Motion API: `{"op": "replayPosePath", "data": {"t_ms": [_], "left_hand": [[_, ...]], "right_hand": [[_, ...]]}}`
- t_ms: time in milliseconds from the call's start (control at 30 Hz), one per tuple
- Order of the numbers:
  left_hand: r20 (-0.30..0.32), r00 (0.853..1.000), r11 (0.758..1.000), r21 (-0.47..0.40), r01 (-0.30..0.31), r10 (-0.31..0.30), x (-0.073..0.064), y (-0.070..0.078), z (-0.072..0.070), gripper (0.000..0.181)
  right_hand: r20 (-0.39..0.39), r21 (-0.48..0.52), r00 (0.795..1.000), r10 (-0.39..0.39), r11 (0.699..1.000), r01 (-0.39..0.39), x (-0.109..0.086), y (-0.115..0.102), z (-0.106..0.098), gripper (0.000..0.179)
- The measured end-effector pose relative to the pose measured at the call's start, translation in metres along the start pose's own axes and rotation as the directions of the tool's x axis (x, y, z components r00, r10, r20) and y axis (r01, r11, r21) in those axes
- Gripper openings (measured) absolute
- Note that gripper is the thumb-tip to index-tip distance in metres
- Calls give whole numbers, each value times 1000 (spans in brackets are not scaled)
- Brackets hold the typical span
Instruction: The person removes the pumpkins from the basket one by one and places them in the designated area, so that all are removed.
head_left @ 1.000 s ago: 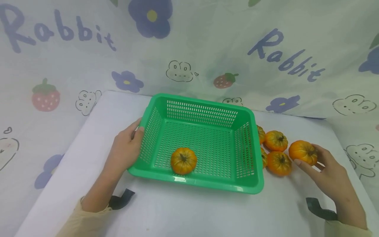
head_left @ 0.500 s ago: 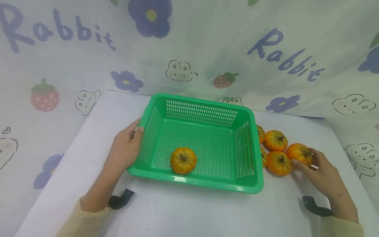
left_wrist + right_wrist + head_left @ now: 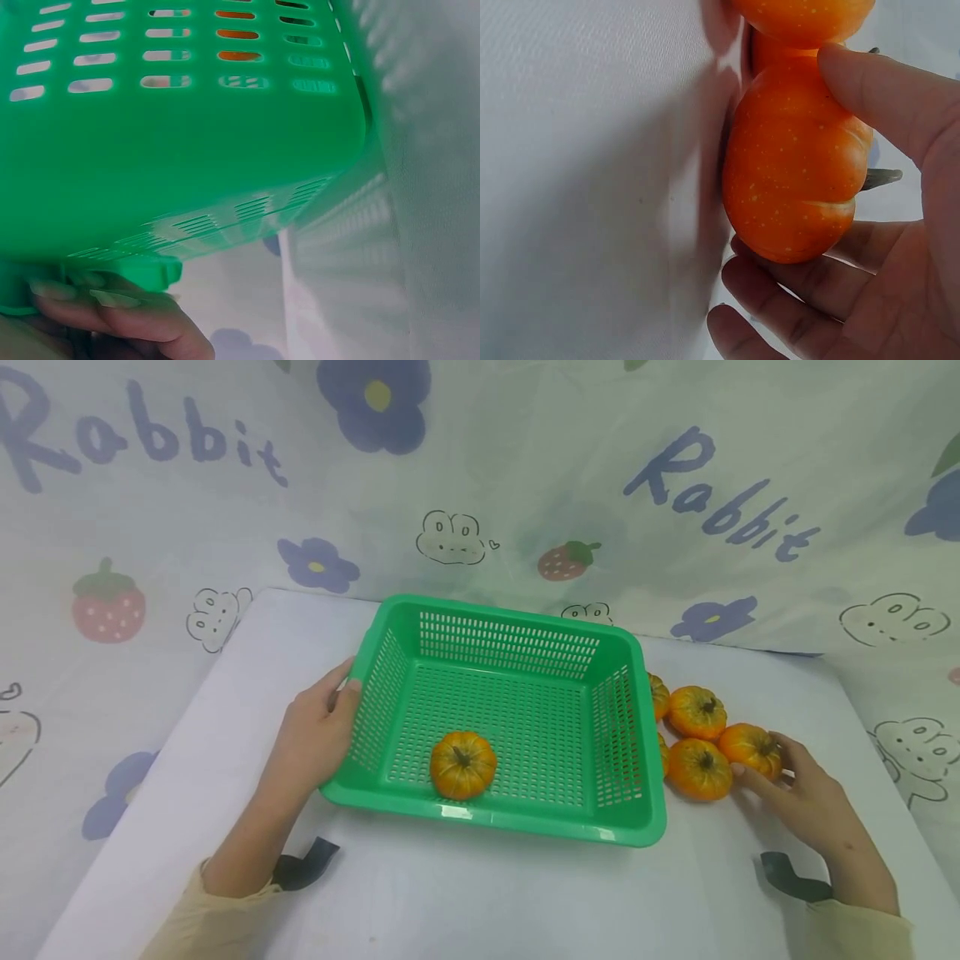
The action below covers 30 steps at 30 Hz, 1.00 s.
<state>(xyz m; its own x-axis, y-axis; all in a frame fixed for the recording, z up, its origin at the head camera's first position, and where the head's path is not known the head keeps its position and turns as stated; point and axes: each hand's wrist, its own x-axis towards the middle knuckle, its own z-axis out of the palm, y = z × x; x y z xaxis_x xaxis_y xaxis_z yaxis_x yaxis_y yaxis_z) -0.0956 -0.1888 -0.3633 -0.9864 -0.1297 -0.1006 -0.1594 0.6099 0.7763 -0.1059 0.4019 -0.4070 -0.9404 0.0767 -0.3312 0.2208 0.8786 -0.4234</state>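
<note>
My left hand (image 3: 313,731) grips the left rim of a green plastic basket (image 3: 495,822). In the left wrist view its fingertips (image 3: 112,300) curl under that rim. One small orange pumpkin (image 3: 462,766) sits inside the basket near its front wall. To the right, my right hand (image 3: 806,802) holds another small pumpkin (image 3: 750,750) between thumb and fingers. The right wrist view shows the thumb (image 3: 855,82) on the upper part of this pumpkin (image 3: 795,165) and the fingers below it. It rests on the table, right against its neighbours.
Several more pumpkins, among them a front one (image 3: 699,770) and a back one (image 3: 697,712), crowd beside the basket's right wall, which partly hides some. The white table (image 3: 480,902) ends at a patterned cloth backdrop (image 3: 510,460).
My right hand has moved left and down with its pumpkin, setting it on the table against the others. My left hand and the basket have stayed in place.
</note>
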Motion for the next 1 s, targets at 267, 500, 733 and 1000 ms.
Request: {"op": "replayPosePath", "data": {"t_ms": [267,500,733,1000], "left_hand": [[8,1000,1000,0,4,-4,-1,2,-1,60],[13,1000,1000,1,10,-10,0,1,-1,60],[10,1000,1000,-20,4,-3,0,-1,-1,61],[2,1000,1000,-24,-5,5,0,0,1,61]], "right_hand": [[-1,16,1000,-17,1000,17,0,0,1,107],[11,18,1000,-29,999,29,1,0,1,106],[10,-3,998,-67,998,67,1,-4,2,103],[21,-12,997,-74,997,74,0,-3,1,103]]}}
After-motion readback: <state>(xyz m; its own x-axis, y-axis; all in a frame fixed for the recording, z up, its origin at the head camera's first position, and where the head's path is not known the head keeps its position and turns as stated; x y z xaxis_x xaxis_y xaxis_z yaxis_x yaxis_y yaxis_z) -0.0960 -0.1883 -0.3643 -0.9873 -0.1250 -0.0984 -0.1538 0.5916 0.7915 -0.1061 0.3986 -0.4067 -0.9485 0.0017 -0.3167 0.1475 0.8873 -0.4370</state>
